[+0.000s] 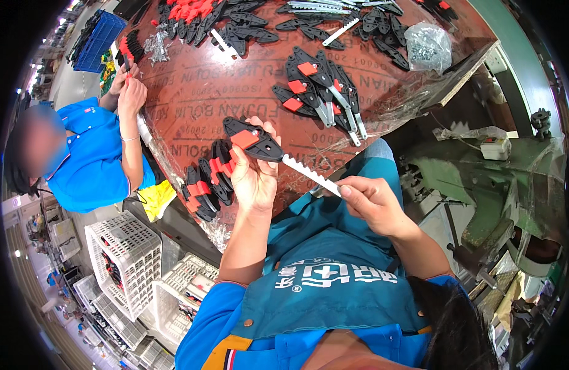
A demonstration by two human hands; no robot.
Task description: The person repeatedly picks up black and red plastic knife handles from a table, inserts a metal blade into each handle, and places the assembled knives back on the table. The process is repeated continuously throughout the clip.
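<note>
Left hand (255,176) is wrapped tight round the black saw handle (255,139) with its red button, lifted just above the near edge of the brown table (198,92) — a firm hold, seemingly to steady it. Right hand (372,202) pinches the tip of the toothed blade (310,175) between thumb and fingers, blade running straight out of the handle. A stack of matching handles (207,182) sits beside the left hand — finished saws (324,92) lie farther up.
</note>
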